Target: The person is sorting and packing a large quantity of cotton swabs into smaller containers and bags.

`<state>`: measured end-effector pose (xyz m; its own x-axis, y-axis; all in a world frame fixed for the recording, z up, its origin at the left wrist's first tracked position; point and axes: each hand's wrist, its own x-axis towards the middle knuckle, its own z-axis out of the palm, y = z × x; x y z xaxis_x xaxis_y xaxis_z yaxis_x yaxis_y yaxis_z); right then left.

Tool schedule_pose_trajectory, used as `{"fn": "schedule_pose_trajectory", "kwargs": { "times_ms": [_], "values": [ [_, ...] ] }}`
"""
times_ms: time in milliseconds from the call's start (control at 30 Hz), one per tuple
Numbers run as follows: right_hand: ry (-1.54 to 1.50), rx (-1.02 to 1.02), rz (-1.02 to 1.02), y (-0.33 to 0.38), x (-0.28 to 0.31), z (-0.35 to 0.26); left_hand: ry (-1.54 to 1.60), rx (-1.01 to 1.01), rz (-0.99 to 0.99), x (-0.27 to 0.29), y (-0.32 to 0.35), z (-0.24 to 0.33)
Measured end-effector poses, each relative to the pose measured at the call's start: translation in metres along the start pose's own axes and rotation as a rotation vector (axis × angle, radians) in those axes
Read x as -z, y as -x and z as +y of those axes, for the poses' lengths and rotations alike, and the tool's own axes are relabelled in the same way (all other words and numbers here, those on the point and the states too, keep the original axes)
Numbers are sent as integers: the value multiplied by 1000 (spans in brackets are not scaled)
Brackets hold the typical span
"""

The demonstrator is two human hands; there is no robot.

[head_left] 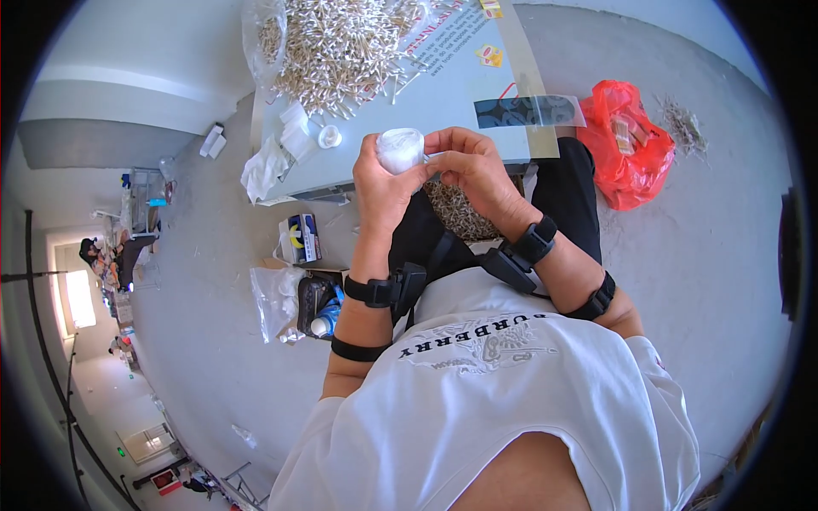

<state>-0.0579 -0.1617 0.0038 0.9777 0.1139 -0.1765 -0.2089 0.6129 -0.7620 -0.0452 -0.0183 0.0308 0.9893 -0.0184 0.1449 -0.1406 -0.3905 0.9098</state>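
Over the near edge of the table, my left hand (381,189) is wrapped round a white cylindrical container (400,150), its whitish, cloudy round end turned up. My right hand (481,173) is at the container's right side, thumb and forefinger pinched together against its edge. Whatever lies between those fingertips is too small to make out. Farther back on the table, a large heap of cotton swabs (336,51) spills from a clear plastic bag (266,38). Left of my hands stand a small white round cap (329,136) and some white plastic pieces (295,128).
A dark film strip (524,112) lies on the table's right side. On the floor are a red plastic bag (626,157), scattered sticks (682,123) and a carton (300,238). More swabs (460,209) sit below the table edge. Another person (106,260) is far left.
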Motion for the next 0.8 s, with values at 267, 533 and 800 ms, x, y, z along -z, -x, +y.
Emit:
{"fn": "schedule_pose_trajectory", "kwargs": {
  "times_ms": [267, 533, 800],
  "values": [
    [179, 102, 5, 0, -8, 2, 29, 76, 1, 0, 1, 4],
    [268, 197, 48, -3, -5, 6, 169, -22, -92, 3, 1, -7],
    [259, -15, -57, -6, 3, -7, 329, 238, -165, 8, 2, 2]
  ]
}}
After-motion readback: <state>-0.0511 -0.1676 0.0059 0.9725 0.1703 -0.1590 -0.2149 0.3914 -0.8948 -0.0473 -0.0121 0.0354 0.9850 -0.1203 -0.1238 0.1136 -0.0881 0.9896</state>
